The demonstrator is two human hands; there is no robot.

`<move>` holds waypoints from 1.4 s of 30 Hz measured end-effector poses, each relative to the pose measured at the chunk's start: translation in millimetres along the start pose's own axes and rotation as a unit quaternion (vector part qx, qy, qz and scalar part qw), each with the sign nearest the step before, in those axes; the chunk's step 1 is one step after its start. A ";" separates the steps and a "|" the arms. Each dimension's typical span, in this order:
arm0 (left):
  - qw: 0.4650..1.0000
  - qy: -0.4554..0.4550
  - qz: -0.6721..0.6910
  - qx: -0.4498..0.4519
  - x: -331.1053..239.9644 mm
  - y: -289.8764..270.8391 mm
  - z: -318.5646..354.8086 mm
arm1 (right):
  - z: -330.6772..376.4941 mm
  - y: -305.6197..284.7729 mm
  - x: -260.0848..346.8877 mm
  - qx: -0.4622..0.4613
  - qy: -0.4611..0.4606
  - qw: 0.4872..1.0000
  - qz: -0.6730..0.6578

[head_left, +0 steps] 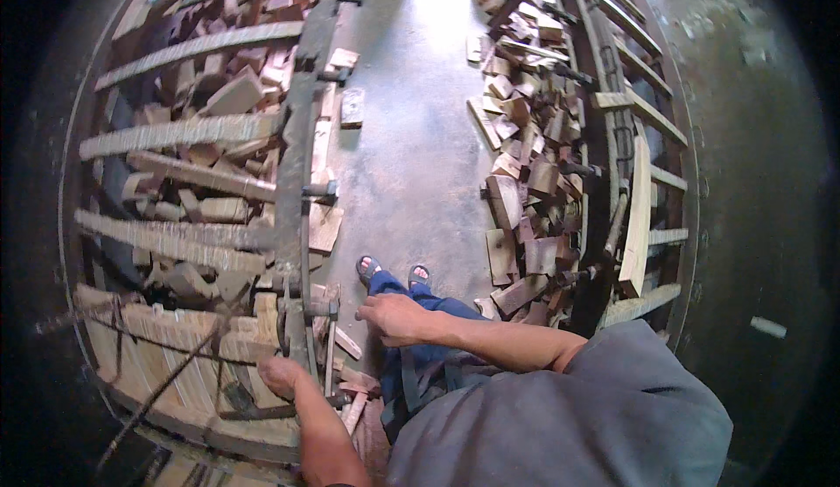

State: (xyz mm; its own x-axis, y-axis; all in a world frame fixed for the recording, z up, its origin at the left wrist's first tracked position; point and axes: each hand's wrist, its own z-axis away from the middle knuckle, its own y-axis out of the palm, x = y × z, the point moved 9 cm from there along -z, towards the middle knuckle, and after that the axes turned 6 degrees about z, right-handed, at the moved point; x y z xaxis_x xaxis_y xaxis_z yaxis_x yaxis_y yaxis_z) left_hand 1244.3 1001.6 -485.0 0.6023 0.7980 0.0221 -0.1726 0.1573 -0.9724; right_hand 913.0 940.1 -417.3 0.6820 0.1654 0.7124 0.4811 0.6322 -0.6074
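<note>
My left hand (279,377) is at the near left, against the right end of a wood panel (188,360) made of several pale strips side by side. Its fingers are mostly hidden, so whether it grips anything does not show. Dark metal rods (166,384) cross over the panel close by. My right hand (394,319) hovers in front of my legs, fingers loosely bent and apart, with nothing visible in it. Just left of it runs a long dark metal beam (291,163) with bolts (322,191) jutting from its side.
More wooden slats (188,134) span the left rack, with offcuts (236,93) heaped beneath. On the right, another rack (604,128) carries a long pale board (638,216), and wood blocks (542,176) pile along its foot. A concrete floor strip (411,172) runs between, with a block (353,109) on it.
</note>
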 end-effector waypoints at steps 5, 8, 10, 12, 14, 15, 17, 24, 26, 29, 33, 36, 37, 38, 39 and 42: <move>0.981 -0.143 0.127 -0.013 11.3 -0.2 1.1 | 33.1 -37.3 -40.2 0.031 0.065 0.997 0.036; 0.984 -0.120 0.127 0.044 -17.9 -21.8 22.8 | 49.9 -69.1 -69.7 0.015 0.119 0.992 0.036; 0.948 -0.154 0.275 -0.038 -1.7 -23.7 19.6 | 57.9 -90.9 -91.7 0.010 0.132 0.991 0.025; 0.954 -0.250 0.159 -0.052 -0.3 -34.5 27.6 | 65.5 -115.1 -125.9 -0.028 0.166 0.986 0.000; 0.956 -0.256 0.134 -0.043 34.8 1.5 0.9 | 75.2 -135.4 -165.1 -0.085 0.209 0.974 -0.036; 0.961 -0.248 0.118 -0.044 40.8 7.7 -2.9 | 83.2 -143.3 -185.3 -0.097 0.239 0.965 -0.048; 0.970 -0.216 0.108 -0.042 22.4 6.1 1.6 | 100.5 -161.7 -228.4 -0.130 0.302 0.941 -0.077; 0.992 -0.098 0.079 -0.022 -99.0 -13.2 20.5 | 178.6 -181.2 -358.5 -0.217 0.473 0.828 -0.208; 0.995 -0.067 0.075 -0.018 -143.5 -15.7 25.3 | 186.0 -176.5 -398.0 -0.259 0.503 0.785 -0.254; 0.998 -0.020 0.060 -0.013 -217.8 -20.5 31.8 | 181.0 -172.9 -465.8 -0.277 0.550 0.714 -0.332; 0.998 0.044 0.036 -0.019 -329.9 -35.2 34.2 | 157.1 -195.2 -559.4 -0.263 0.594 0.666 -0.368; 0.994 0.098 0.022 -0.046 -401.4 -64.0 33.3 | 131.5 -241.5 -610.3 -0.235 0.621 0.696 -0.275; 0.989 0.129 0.025 -0.062 -434.1 -77.9 25.3 | 117.0 -260.1 -630.2 -0.219 0.617 0.711 -0.256; 0.980 0.173 0.028 -0.088 -470.8 -99.8 14.4 | 110.5 -274.8 -644.5 -0.202 0.617 0.722 -0.238; 0.970 0.218 0.033 -0.101 -510.7 -114.4 2.8 | 104.9 -285.7 -656.3 -0.215 0.613 0.715 -0.258; 0.922 0.354 0.070 -0.140 -653.2 -155.7 -33.1 | 79.1 -312.6 -691.4 -0.234 0.606 0.703 -0.290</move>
State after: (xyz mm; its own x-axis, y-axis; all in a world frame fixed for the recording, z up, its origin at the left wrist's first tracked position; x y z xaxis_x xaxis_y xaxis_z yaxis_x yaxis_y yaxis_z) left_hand 903.5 436.6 -355.8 0.9640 0.2046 -0.1698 -0.1398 -0.1535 -0.9782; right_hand 247.4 688.0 -692.1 0.1290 -0.9628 0.2375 0.8072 -0.0372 -0.5891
